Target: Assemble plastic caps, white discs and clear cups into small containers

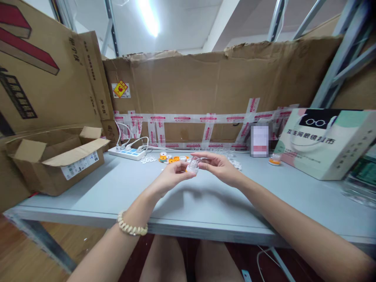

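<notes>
Both of my hands meet above the middle of the grey table (205, 207). My left hand (173, 175) and my right hand (219, 166) pinch a small clear plastic piece (194, 164) between their fingertips, with a bit of orange showing under it. Behind them lie several small orange and white round parts (173, 158) and a scatter of small white pieces (148, 159). A beaded bracelet (131, 227) circles my left wrist.
An open cardboard box (55, 160) stands at the left of the table. A white power strip (127, 152) with plugged cables lies at the back. A printed paper bag (323, 141) lies on its side at right, an orange round part (274, 160) beside it. Taped cardboard walls surround the table.
</notes>
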`<state>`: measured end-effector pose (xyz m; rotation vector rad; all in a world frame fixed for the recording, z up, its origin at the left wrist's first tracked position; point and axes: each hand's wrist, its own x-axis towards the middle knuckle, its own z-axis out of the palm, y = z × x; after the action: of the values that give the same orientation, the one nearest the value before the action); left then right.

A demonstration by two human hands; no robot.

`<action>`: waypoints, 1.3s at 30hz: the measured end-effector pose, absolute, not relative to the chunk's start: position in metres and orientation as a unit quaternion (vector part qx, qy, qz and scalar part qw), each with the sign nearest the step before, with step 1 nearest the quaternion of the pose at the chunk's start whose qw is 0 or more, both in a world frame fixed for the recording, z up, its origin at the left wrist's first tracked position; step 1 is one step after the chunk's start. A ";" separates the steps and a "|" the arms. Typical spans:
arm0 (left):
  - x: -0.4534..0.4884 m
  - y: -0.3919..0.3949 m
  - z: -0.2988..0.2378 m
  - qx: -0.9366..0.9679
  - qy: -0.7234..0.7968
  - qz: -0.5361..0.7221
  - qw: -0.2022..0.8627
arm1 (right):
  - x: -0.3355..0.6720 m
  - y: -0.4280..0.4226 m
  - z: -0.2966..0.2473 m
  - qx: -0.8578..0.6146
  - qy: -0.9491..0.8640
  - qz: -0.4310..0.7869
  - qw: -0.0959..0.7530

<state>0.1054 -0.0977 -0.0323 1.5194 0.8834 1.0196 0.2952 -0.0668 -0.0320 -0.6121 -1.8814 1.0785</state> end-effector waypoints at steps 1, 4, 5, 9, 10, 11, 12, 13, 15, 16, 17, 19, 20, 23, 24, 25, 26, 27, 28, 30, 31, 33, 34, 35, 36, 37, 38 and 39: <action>0.107 -0.105 -0.032 0.632 0.369 0.439 0.521 | 0.295 -0.070 -0.029 -0.236 -0.758 0.428 0.431; 0.113 -0.126 -0.035 0.604 0.373 0.488 0.508 | 0.292 -0.080 -0.024 -0.213 -0.781 0.403 0.427; 0.116 -0.131 -0.037 0.589 0.372 0.508 0.506 | 0.291 -0.083 -0.023 -0.206 -0.788 0.394 0.425; 0.127 -0.142 -0.052 0.511 0.355 0.578 0.527 | 0.289 -0.087 -0.026 -0.187 -0.801 0.377 0.426; 0.130 -0.142 -0.055 0.496 0.352 0.587 0.535 | 0.289 -0.087 -0.027 -0.188 -0.800 0.380 0.424; 0.132 -0.142 -0.058 0.486 0.350 0.592 0.539 | 0.289 -0.087 -0.029 -0.191 -0.799 0.386 0.421; 0.133 -0.142 -0.061 0.480 0.351 0.596 0.540 | 0.290 -0.086 -0.031 -0.193 -0.796 0.393 0.418; 0.134 -0.142 -0.062 0.477 0.353 0.598 0.539 | 0.290 -0.086 -0.032 -0.193 -0.793 0.402 0.415; 0.134 -0.142 -0.064 0.478 0.355 0.599 0.535 | 0.290 -0.085 -0.035 -0.189 -0.785 0.418 0.415; 0.133 -0.143 -0.065 0.480 0.355 0.599 0.533 | 0.290 -0.085 -0.035 -0.185 -0.782 0.424 0.417; 0.133 -0.143 -0.065 0.482 0.355 0.599 0.531 | 0.290 -0.085 -0.036 -0.182 -0.780 0.427 0.420; 0.132 -0.143 -0.066 0.486 0.353 0.600 0.528 | 0.290 -0.086 -0.036 -0.175 -0.776 0.429 0.428; 0.132 -0.143 -0.066 0.488 0.353 0.601 0.526 | 0.290 -0.086 -0.036 -0.173 -0.775 0.428 0.431; 0.132 -0.143 -0.067 0.491 0.353 0.603 0.521 | 0.290 -0.086 -0.036 -0.166 -0.773 0.428 0.439; 0.132 -0.142 -0.068 0.492 0.352 0.605 0.518 | 0.289 -0.086 -0.037 -0.162 -0.771 0.429 0.443; 0.133 -0.142 -0.068 0.492 0.351 0.608 0.514 | 0.289 -0.086 -0.037 -0.159 -0.768 0.429 0.448; 0.133 -0.142 -0.069 0.492 0.351 0.612 0.511 | 0.289 -0.086 -0.038 -0.156 -0.766 0.429 0.452; 0.133 -0.141 -0.069 0.493 0.350 0.614 0.508 | 0.289 -0.085 -0.039 -0.155 -0.765 0.430 0.454; 0.133 -0.141 -0.070 0.494 0.351 0.614 0.506 | 0.289 -0.085 -0.040 -0.156 -0.766 0.429 0.453; 0.133 -0.140 -0.071 0.494 0.352 0.612 0.507 | 0.288 -0.084 -0.041 -0.156 -0.770 0.428 0.447; 0.133 -0.141 -0.072 0.489 0.354 0.612 0.510 | 0.288 -0.084 -0.041 -0.156 -0.772 0.428 0.444; 0.133 -0.141 -0.072 0.472 0.358 0.618 0.516 | 0.288 -0.084 -0.041 -0.155 -0.774 0.428 0.440; 0.133 -0.142 -0.071 0.464 0.360 0.623 0.517 | 0.288 -0.084 -0.040 -0.154 -0.775 0.429 0.438; 0.133 -0.142 -0.071 0.458 0.361 0.628 0.515 | 0.288 -0.085 -0.040 -0.153 -0.775 0.430 0.437; 0.133 -0.143 -0.071 0.457 0.361 0.632 0.512 | 0.288 -0.085 -0.040 -0.150 -0.774 0.432 0.438; 0.134 -0.144 -0.070 0.458 0.359 0.636 0.508 | 0.287 -0.086 -0.040 -0.145 -0.773 0.434 0.440; 0.134 -0.145 -0.070 0.459 0.356 0.641 0.502 | 0.287 -0.086 -0.039 -0.140 -0.771 0.436 0.443; 0.134 -0.145 -0.070 0.462 0.351 0.646 0.497 | 0.286 -0.087 -0.039 -0.135 -0.769 0.437 0.446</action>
<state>0.1341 -0.1452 -0.0696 1.1183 0.8502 1.5636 0.2860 -0.0872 -0.0393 -0.3335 -1.9053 1.0835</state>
